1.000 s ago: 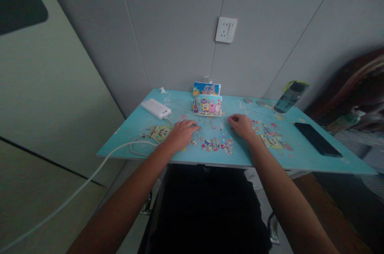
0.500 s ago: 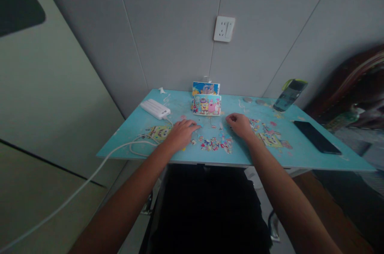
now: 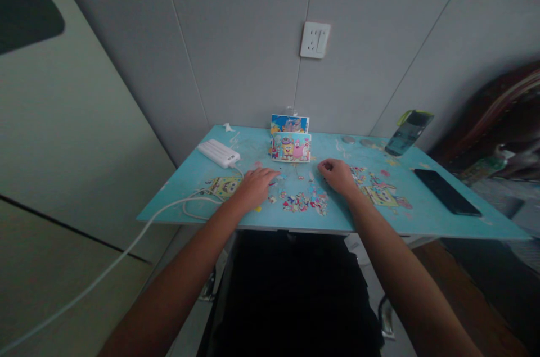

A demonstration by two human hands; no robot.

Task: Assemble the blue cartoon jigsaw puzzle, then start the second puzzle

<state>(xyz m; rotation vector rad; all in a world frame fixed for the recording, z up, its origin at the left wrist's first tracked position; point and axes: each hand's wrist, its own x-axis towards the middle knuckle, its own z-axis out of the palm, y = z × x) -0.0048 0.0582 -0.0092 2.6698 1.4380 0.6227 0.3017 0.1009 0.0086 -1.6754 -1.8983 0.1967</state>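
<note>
My left hand rests palm down on the blue table, fingers stretched toward small jigsaw puzzle pieces heaped in the middle. Its fingertips lie beside a few loose pieces; whether they touch one I cannot tell. To the right, my right hand is curled closed on the tabletop, and what it may hold is hidden. More small pieces lie just beyond that hand. Between and behind both hands stands a cartoon picture card, with a second blue card behind it.
A white power bank with a white cable lies at left. At right are a dark phone and a tilted bottle. Flat round discs sit near the wall, below a socket.
The left hand's fingers have shifted very slightly at the edge of the pieces. My right hand keeps its place and its curled shape.
</note>
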